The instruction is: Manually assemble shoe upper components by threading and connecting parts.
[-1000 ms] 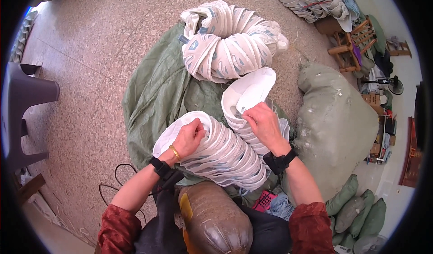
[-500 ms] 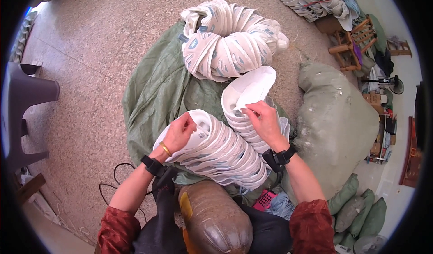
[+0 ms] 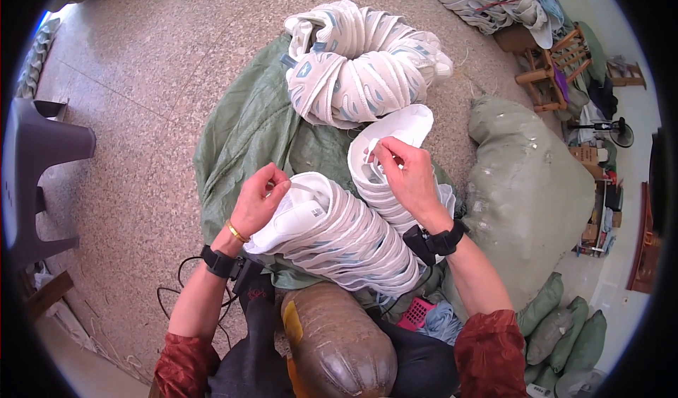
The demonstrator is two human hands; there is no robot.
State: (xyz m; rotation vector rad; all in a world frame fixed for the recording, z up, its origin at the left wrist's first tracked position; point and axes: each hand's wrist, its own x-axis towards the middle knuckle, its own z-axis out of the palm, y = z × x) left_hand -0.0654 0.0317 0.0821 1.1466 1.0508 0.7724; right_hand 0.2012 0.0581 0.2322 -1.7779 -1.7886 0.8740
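Note:
Two long stacks of nested white shoe uppers with blue-grey trim lie in front of me: a nearer stack (image 3: 353, 242) and a shorter stack (image 3: 385, 204) to its right. My left hand (image 3: 260, 199) is closed in a pinch just left of the nearer stack's open end; whatever its fingertips hold is too small to make out. At the mouth of the right stack, my right hand (image 3: 409, 175) pinches something small and whitish that I cannot name. Beyond both, a curled ring of shoe uppers (image 3: 364, 80) rests on a green woven sack (image 3: 244, 144).
A brown rounded form (image 3: 339, 341) sits between my legs. To the right bulges a full grey-green sack (image 3: 526, 179), with rolled green bundles (image 3: 561, 327) below it. A pink basket (image 3: 415, 315) stands nearby. At left is a dark plastic stool (image 3: 49, 165); a wooden chair (image 3: 554, 69) is far right.
My left hand has moved up and left, away from the nearer stack's opening. My right hand has shifted slightly up and left over the right stack's mouth. The stacks look nearly unmoved.

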